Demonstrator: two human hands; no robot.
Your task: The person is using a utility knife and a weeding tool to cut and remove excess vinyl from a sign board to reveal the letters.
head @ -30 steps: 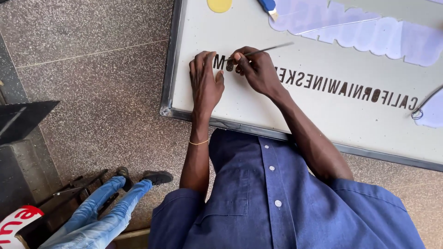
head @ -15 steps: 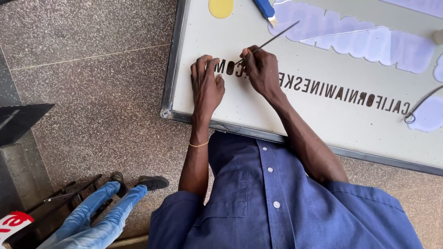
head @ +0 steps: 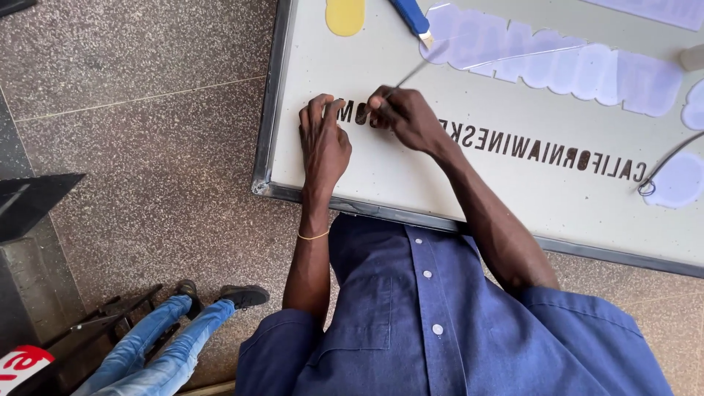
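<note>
I see my left hand (head: 324, 143) lying flat and open on the white sign board (head: 411, 176), fingertips at the dark letters (head: 543, 150). My right hand (head: 403, 117) pinches a thin tool (head: 411, 75), probably a blade, at the row's end letter.

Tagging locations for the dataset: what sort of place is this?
Probably a sign-making workshop: a framed white sign panel laid flat over a speckled stone floor, dark cut-out letters in a row, pale letter offcuts.
</note>
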